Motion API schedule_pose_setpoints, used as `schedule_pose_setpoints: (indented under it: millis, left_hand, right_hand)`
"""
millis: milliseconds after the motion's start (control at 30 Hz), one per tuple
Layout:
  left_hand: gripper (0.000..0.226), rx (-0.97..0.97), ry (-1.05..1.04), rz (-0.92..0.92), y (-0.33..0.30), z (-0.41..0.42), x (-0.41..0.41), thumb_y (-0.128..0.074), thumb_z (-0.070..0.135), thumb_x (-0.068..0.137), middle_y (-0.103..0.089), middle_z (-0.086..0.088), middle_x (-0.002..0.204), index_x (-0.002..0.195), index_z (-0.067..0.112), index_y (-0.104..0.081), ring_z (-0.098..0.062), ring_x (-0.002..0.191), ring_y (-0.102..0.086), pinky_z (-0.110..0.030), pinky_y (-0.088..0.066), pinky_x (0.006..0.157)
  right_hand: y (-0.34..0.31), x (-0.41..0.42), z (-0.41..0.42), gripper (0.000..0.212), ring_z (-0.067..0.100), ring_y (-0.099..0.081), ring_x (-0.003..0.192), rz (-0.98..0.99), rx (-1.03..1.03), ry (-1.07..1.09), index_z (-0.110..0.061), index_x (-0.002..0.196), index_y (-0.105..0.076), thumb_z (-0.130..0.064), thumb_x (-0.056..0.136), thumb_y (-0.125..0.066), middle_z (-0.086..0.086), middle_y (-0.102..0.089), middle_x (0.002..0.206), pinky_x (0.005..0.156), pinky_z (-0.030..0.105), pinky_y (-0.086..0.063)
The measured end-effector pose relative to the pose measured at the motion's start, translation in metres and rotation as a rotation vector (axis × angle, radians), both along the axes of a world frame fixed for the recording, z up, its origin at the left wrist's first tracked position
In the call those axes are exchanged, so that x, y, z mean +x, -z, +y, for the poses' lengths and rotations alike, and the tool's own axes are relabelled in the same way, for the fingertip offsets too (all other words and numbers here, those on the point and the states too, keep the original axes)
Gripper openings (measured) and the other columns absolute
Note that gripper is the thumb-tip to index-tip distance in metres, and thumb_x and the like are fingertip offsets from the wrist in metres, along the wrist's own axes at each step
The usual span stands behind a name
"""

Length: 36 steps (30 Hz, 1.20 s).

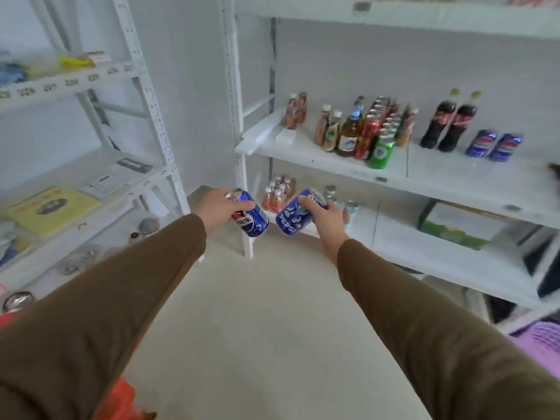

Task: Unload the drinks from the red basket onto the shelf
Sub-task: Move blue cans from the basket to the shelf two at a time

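My left hand (218, 207) grips a blue Pepsi can (254, 219), tilted, in the air over the floor. My right hand (323, 214) holds a second blue Pepsi can (291, 219), also tilted, close beside the first. Both are in front of the white shelf (454, 180), below its middle board. On that board stand two more Pepsi cans (494, 146), two cola bottles (448, 124), a green can (380, 151) and several other bottles and cans. A strip of the red basket (119, 398) shows at the bottom left, mostly hidden by my left sleeve.
A second white rack (91, 165) on the left holds a yellow booklet (51, 207) and papers. The lower shelf board carries small bottles (277, 194) and a green and white box (460, 225). A purple item (539, 341) lies at the lower right. Beige floor lies between the racks.
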State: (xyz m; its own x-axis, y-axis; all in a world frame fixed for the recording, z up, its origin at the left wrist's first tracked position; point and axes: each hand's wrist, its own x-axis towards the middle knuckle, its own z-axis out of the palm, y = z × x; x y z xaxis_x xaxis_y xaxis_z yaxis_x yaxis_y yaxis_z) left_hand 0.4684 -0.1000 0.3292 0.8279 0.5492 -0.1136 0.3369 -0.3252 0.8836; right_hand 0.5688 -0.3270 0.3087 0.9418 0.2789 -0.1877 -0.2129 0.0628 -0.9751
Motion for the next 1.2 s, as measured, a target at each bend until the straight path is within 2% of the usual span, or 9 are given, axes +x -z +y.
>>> schedule_pose_setpoints:
  millis: [67,167,233,367,467,567,833,1033,1200]
  left_hand:
    - [0.048,0.034,0.078,0.027,-0.004,-0.048,0.049,-0.087,0.049,0.069,-0.075,-0.002,0.1,0.103,0.019,-0.072,-0.02,0.091,-0.071,-0.034,-0.058,0.08]
    - [0.072,-0.005,0.168,0.003,-0.005,-0.117,0.116,-0.087,0.049,0.07,-0.07,-0.008,0.12,0.128,0.013,-0.064,-0.021,0.099,-0.07,-0.035,-0.058,0.082]
    - [0.086,-0.026,0.213,0.003,-0.008,-0.16,0.157,-0.087,0.05,0.07,-0.066,-0.009,0.127,0.14,0.013,-0.054,-0.027,0.106,-0.068,-0.036,-0.058,0.081]
    - [0.052,-0.029,0.32,-0.012,-0.011,-0.226,0.24,-0.088,0.044,0.07,-0.074,-0.002,0.101,0.105,0.012,-0.066,-0.022,0.091,-0.07,-0.034,-0.06,0.068]
    - [0.038,0.04,0.387,-0.021,-0.012,-0.262,0.298,-0.085,0.048,0.071,-0.072,0.005,0.087,0.089,0.021,-0.065,-0.017,0.08,-0.067,-0.028,-0.053,0.058]
    - [0.049,0.072,0.449,-0.012,-0.007,-0.294,0.365,-0.084,0.055,0.068,-0.073,0.001,0.093,0.097,0.019,-0.067,-0.019,0.086,-0.068,-0.037,-0.055,0.07]
    - [0.063,0.125,0.6,0.015,-0.002,-0.384,0.525,-0.083,0.06,0.063,-0.068,-0.002,0.1,0.1,0.016,-0.058,-0.022,0.092,-0.066,-0.04,-0.055,0.071]
    - [0.074,0.117,0.658,0.06,0.011,-0.443,0.602,-0.084,0.059,0.065,-0.064,-0.005,0.12,0.118,0.017,-0.054,-0.025,0.106,-0.063,-0.034,-0.05,0.067]
    - [0.083,0.143,0.638,0.07,0.024,-0.489,0.668,-0.084,0.061,0.064,-0.061,-0.005,0.13,0.127,0.017,-0.053,-0.025,0.113,-0.061,-0.04,-0.056,0.082]
  right_hand:
    - [-0.004,0.034,-0.052,0.049,0.017,-0.072,0.093,0.0,-0.003,0.053,-0.011,0.114,-0.064,-0.034,0.076,-0.085,0.005,-0.074,0.105,0.08,0.026,-0.055]
    - [-0.007,0.079,-0.122,0.04,0.014,-0.075,0.08,0.018,0.013,0.15,-0.017,0.102,-0.067,-0.033,0.073,-0.088,0.0,-0.077,0.091,0.065,0.023,-0.057]
    - [-0.009,0.108,-0.163,0.037,0.016,-0.075,0.08,0.031,0.018,0.208,-0.021,0.095,-0.065,-0.034,0.071,-0.089,0.001,-0.077,0.091,0.067,0.026,-0.059]
    - [-0.009,0.167,-0.228,0.034,0.009,-0.074,0.072,0.033,0.039,0.31,-0.02,0.096,-0.066,-0.029,0.073,-0.089,-0.001,-0.076,0.089,0.056,0.022,-0.057]
    - [-0.007,0.214,-0.261,0.032,0.014,-0.074,0.083,0.025,0.001,0.372,-0.022,0.096,-0.067,-0.033,0.073,-0.088,-0.001,-0.076,0.092,0.064,0.027,-0.059]
    - [-0.004,0.27,-0.288,0.037,0.017,-0.072,0.089,0.001,-0.043,0.427,-0.021,0.1,-0.067,-0.037,0.073,-0.087,0.0,-0.075,0.095,0.065,0.029,-0.058]
    - [-0.015,0.39,-0.358,0.057,0.005,-0.063,0.086,-0.029,-0.171,0.623,-0.022,0.114,-0.059,-0.043,0.07,-0.088,-0.01,-0.067,0.099,0.06,0.023,-0.051]
    - [-0.012,0.457,-0.412,0.063,0.021,-0.065,0.097,0.0,-0.251,0.708,-0.018,0.118,-0.054,-0.039,0.07,-0.089,0.002,-0.066,0.111,0.061,0.026,-0.05]
    - [0.0,0.528,-0.456,0.067,0.018,-0.063,0.094,0.067,-0.246,0.683,-0.021,0.118,-0.046,-0.041,0.07,-0.089,0.002,-0.061,0.109,0.067,0.03,-0.054]
